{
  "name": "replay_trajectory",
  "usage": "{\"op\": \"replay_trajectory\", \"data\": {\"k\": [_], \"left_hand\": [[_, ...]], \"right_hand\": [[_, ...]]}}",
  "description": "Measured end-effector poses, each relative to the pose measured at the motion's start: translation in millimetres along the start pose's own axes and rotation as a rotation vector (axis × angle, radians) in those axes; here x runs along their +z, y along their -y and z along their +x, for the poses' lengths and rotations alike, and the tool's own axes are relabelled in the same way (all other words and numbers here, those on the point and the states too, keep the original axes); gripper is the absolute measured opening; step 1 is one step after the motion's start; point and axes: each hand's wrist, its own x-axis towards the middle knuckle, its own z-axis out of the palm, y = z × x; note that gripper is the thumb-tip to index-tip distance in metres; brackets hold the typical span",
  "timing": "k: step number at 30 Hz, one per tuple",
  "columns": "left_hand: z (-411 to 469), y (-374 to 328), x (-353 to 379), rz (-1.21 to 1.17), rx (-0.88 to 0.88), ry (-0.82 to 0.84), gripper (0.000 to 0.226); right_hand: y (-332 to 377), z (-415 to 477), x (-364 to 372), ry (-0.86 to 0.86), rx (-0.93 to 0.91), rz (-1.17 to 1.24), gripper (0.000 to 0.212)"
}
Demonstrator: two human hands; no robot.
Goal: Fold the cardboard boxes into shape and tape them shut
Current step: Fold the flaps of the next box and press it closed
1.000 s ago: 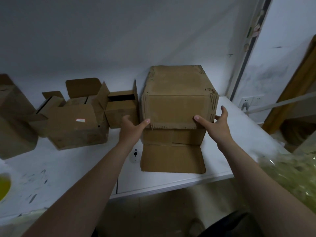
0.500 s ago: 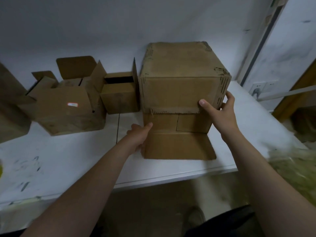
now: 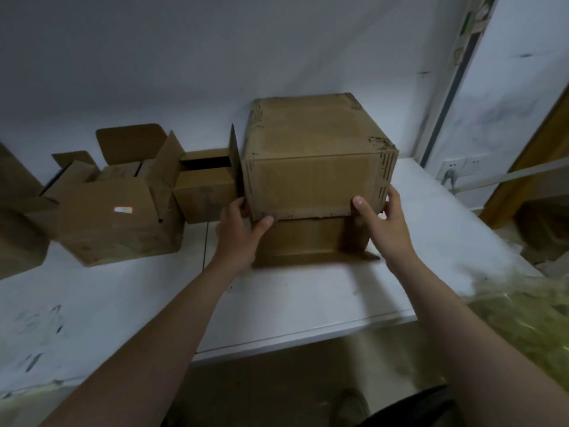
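A large brown cardboard box (image 3: 314,155) lies on its side on the white table (image 3: 292,303), its open end facing me. Its upper front flap hangs down over the opening and the lower flap (image 3: 311,258) lies on the table. My left hand (image 3: 241,231) grips the flap's lower left corner, thumb on its front. My right hand (image 3: 380,221) grips the lower right corner, thumb on the front, fingers round the box's side.
Left of the big box stand two smaller open cardboard boxes (image 3: 203,183) (image 3: 120,211), and another brown box (image 3: 15,211) sits at the far left edge. A wall socket (image 3: 455,169) is on the right wall. Something blurred and greenish (image 3: 529,328) is at lower right.
My left hand rose from the lower flap to the hanging flap's left corner. The box sits farther back on the table, its lower flap foreshortened. My right hand stays at the right corner.
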Motion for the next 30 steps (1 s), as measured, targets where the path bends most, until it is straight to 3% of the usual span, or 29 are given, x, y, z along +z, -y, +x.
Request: {"op": "replay_trajectory", "data": {"k": [2,4,7,9,13,19,23,25,30], "left_hand": [[6,-3,8,-0.081,-0.044,0.021,0.079],[3,-10,20,-0.243,-0.023,0.007,0.062],[-3,-33,24,-0.271,0.05,-0.048,0.032],[-2,-54,13,-0.279,0.092,-0.035,0.027],[0,-97,-41,-0.279,0.099,0.024,0.045],[-43,-146,-130,-0.575,0.023,0.367,0.053],[-83,-158,-171,-0.81,0.108,0.349,0.062],[-99,-156,-189,-0.82,0.136,0.312,0.062],[-139,-136,-234,-0.773,0.109,0.24,0.089]], "right_hand": [[-7,-4,12,0.013,-0.024,0.025,0.07],[-8,-7,18,-0.048,-0.08,0.02,0.064],[9,-9,9,-0.176,-0.108,0.001,0.056],[24,-13,-4,-0.21,-0.139,-0.042,0.051],[56,-33,-26,-0.149,-0.179,-0.051,0.047],[144,-72,-66,-0.019,-0.101,0.181,0.057],[184,-106,-68,0.043,-0.139,0.231,0.026],[199,-126,-61,0.046,-0.121,0.26,0.031],[216,-167,-25,0.157,-0.084,0.343,0.046]]}}
